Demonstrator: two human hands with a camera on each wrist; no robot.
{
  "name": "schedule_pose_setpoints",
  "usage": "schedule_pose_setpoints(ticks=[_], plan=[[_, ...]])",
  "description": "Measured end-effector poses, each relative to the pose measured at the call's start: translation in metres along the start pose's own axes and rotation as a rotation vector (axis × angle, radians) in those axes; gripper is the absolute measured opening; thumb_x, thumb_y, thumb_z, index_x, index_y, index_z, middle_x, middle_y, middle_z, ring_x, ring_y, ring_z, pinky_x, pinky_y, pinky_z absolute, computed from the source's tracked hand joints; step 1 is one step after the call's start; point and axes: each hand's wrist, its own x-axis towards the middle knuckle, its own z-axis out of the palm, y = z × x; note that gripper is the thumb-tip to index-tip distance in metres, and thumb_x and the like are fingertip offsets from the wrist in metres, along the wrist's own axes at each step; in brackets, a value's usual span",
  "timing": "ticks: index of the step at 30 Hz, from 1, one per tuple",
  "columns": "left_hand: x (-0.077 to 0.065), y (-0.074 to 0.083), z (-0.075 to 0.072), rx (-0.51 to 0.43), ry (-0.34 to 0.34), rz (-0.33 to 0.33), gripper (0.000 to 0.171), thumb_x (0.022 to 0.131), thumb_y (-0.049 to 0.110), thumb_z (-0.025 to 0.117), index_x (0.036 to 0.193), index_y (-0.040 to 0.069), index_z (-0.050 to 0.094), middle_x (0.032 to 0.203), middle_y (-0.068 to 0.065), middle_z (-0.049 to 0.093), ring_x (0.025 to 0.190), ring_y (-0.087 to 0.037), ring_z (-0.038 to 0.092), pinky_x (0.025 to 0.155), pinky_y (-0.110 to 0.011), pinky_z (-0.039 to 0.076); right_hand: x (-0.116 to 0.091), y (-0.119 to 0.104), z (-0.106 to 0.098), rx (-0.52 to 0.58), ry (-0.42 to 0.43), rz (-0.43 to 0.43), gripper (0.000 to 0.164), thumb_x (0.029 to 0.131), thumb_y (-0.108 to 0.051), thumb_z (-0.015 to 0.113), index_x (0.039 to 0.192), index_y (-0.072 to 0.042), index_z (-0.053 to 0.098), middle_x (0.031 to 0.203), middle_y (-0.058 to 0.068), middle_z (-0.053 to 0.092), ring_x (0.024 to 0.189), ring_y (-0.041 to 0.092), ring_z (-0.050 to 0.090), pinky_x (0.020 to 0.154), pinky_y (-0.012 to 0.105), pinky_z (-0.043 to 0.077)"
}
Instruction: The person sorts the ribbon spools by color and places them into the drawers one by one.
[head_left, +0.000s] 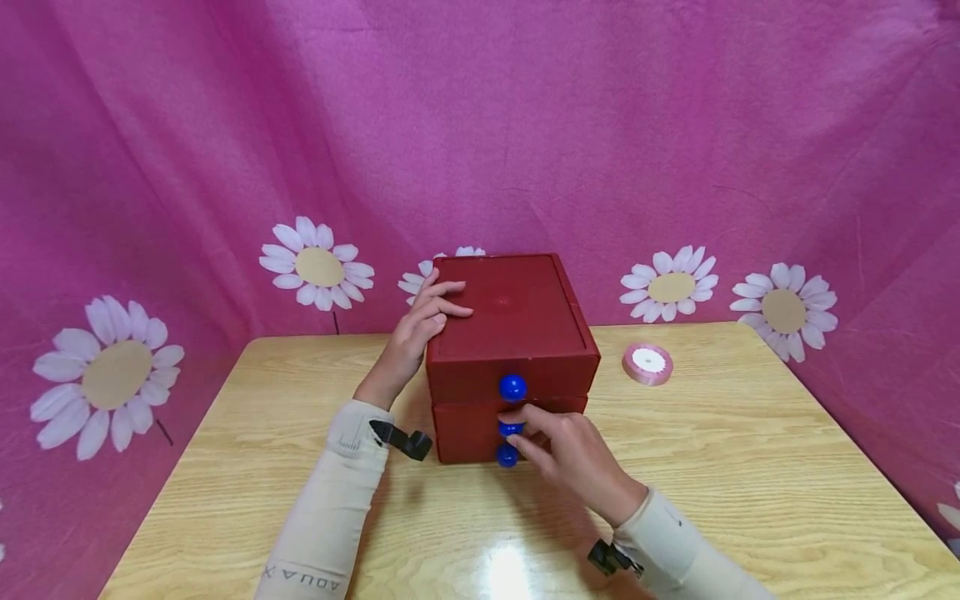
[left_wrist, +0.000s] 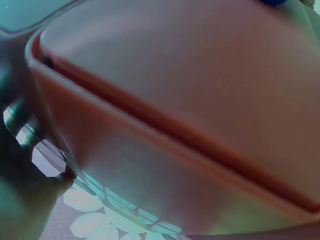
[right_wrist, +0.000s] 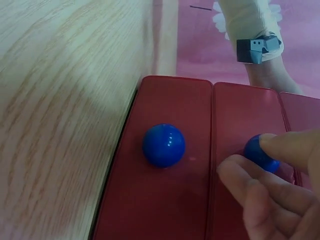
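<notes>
A red drawer cabinet point(head_left: 502, 312) with three round blue knobs down its front stands on the table. My right hand point(head_left: 581, 450) pinches the middle knob point(head_left: 512, 429) between thumb and fingers. In the right wrist view the fingertips close around that knob point(right_wrist: 255, 150), partly covering it. Just below it the bottom knob point(head_left: 507, 455) is free of the hand, and the top knob point(head_left: 513, 387) sits above. My left hand point(head_left: 415, 329) rests along the cabinet's upper left edge, its fingers extended over the top. The left wrist view shows the red side close up, the hand dark at the left.
To the cabinet's right lies a spool of pink ribbon point(head_left: 648, 364) with a white centre. The wooden table point(head_left: 750, 467) extends around the cabinet. Behind it hangs a pink curtain point(head_left: 517, 125) printed with white daisies.
</notes>
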Motion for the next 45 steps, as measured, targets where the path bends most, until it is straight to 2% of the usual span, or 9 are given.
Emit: schedule_pose_setpoints(ticks=[6,13,18,23,27,33,37,45], plan=[[0.000,0.000,0.002,-0.001,0.008,0.008,0.035,0.090,0.001,0.038,0.109,-0.015,0.061,0.143,-0.029,0.037,0.146,-0.038,-0.001,0.115,-0.053,-0.001,-0.002,0.000,0.002,0.037,0.054,0.007,0.024,0.081,-0.008,0.076,0.101,-0.018,0.066,0.087,-0.009,0.071,0.071,-0.001,0.064,0.062,0.019,0.053],[0.001,0.000,0.002,-0.003,0.015,0.022,0.034,0.090,0.001,0.038,0.109,-0.016,0.061,0.142,-0.030,0.037,0.145,-0.041,-0.001,0.115,-0.054,-0.001,-0.005,-0.002,0.001,0.059,0.082,0.038,0.022,0.082,-0.010,0.075,0.102,-0.018,0.068,0.092,-0.010,0.071,0.072,-0.001,0.064,0.063,0.019,0.054],[0.000,0.001,0.002,0.001,0.016,0.004,0.034,0.091,0.001,0.038,0.110,-0.015,0.062,0.143,-0.029,0.037,0.146,-0.039,0.000,0.116,-0.053,0.001,-0.009,-0.001,-0.001,0.058,0.097,0.058,0.025,0.083,-0.009,0.075,0.104,-0.017,0.065,0.093,-0.008,0.072,0.077,0.000,0.065,0.068,0.024,0.056],[0.000,0.001,0.002,0.002,0.020,-0.009,0.035,0.091,0.002,0.038,0.110,-0.014,0.062,0.143,-0.028,0.037,0.146,-0.038,0.000,0.116,-0.052,0.001,-0.014,0.003,-0.002,0.041,0.095,0.107,0.024,0.082,-0.013,0.076,0.099,-0.016,0.060,0.087,-0.010,0.071,0.075,-0.002,0.065,0.066,0.029,0.056],[0.000,0.001,0.002,0.002,0.018,-0.004,0.035,0.091,0.002,0.038,0.110,-0.014,0.062,0.143,-0.029,0.038,0.146,-0.037,0.000,0.116,-0.052,0.001,-0.017,0.007,-0.001,0.035,0.028,0.148,0.021,0.082,-0.015,0.076,0.098,-0.017,0.062,0.083,-0.012,0.070,0.071,-0.001,0.063,0.064,0.028,0.055],[0.002,0.000,0.001,0.003,0.024,0.004,0.035,0.091,0.002,0.037,0.110,-0.014,0.062,0.143,-0.029,0.038,0.146,-0.037,0.001,0.116,-0.052,0.002,-0.019,0.013,0.003,0.013,-0.167,0.218,0.021,0.086,-0.017,0.073,0.104,-0.021,0.065,0.090,-0.010,0.069,0.074,0.001,0.061,0.067,0.023,0.053],[0.002,-0.001,0.000,-0.003,0.029,0.007,0.035,0.091,0.002,0.037,0.110,-0.014,0.062,0.143,-0.029,0.038,0.146,-0.037,0.000,0.116,-0.051,0.001,-0.019,0.018,0.006,0.021,-0.228,0.170,0.027,0.087,-0.017,0.071,0.113,-0.019,0.065,0.101,-0.005,0.070,0.081,0.004,0.064,0.072,0.027,0.055],[0.001,-0.001,0.001,-0.007,0.026,0.002,0.035,0.090,0.002,0.038,0.109,-0.015,0.062,0.143,-0.030,0.037,0.146,-0.038,0.000,0.116,-0.052,0.002,-0.017,0.024,0.015,0.070,-0.265,0.112,0.035,0.089,-0.013,0.068,0.124,-0.015,0.064,0.108,0.000,0.070,0.088,0.010,0.067,0.078,0.035,0.056]])
